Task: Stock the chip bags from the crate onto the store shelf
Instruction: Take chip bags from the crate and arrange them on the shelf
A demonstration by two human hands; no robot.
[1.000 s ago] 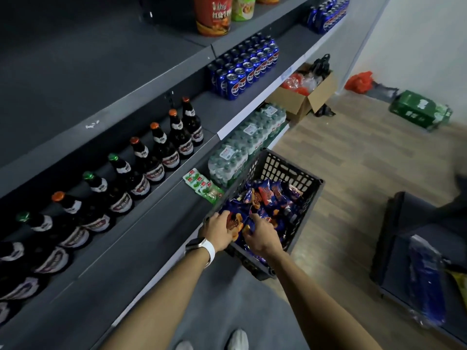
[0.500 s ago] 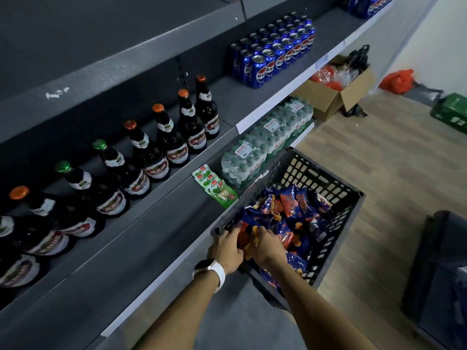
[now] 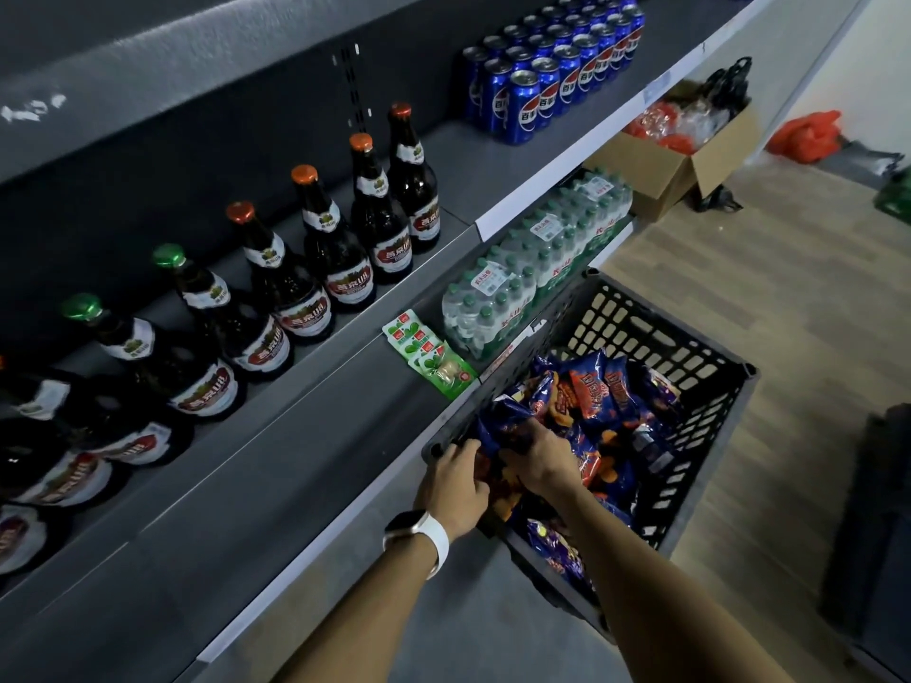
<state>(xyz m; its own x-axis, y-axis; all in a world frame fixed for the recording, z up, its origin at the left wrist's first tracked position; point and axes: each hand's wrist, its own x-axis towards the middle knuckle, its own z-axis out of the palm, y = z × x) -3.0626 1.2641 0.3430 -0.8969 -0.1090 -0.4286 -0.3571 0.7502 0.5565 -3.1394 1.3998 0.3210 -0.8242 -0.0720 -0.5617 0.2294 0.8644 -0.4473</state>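
Note:
A dark slotted crate (image 3: 690, 367) stands on the floor against the shelf unit, full of several blue and orange chip bags (image 3: 596, 391). Both my hands are inside its near left corner. My left hand (image 3: 456, 485), with a white watch on the wrist, grips chip bags at the crate's edge. Beside it my right hand (image 3: 542, 460) curls over the same bundle of bags. The grey shelf (image 3: 276, 465) to the left of the crate is mostly bare, with several green snack packets (image 3: 434, 357) at its right end.
Brown beer bottles (image 3: 315, 268) line the shelf above, with blue cola cans (image 3: 552, 76) further along. Packs of water bottles (image 3: 522, 283) sit on the lower shelf behind the crate. A cardboard box (image 3: 690, 165) and a dark bin (image 3: 877, 534) stand on the wooden floor.
My view has tilted down and closer to the crate. Both hands have stayed in its near corner, gathering the chip bags together.

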